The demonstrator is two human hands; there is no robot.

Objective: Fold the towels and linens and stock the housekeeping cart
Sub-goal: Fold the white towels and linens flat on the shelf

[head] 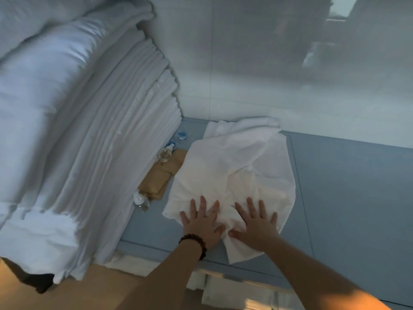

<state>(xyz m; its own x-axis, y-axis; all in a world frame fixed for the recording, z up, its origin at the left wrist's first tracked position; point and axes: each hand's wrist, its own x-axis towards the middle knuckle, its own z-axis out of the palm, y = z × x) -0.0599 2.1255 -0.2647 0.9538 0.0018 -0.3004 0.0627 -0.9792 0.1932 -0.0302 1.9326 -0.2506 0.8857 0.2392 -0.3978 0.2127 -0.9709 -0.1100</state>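
Step in hand: flattening one white linen (234, 166) ahead of its fold. It lies crumpled on the blue-grey tabletop (346, 186), just to the right of the tall stack of folded linens (100, 130) and not touching it. My left grip (201, 222) and right grip (257, 224) both rest flat on the linen, fingers spread apart, pressing down and clamped on nothing; the left is the one nearer the stack. Judgement: no squared fold exists yet, so the next move calls for sweeping the creases outward, finding two corners and laying edge to edge. The linen reads as thin, limp cloth with soft ridges and an uneven rounded outline. The stack shows thicker ribbed layers and leans. At the stack's foot, between it and the linen, lie a tan folded cloth (165, 173) and small clear bottles (165, 154)
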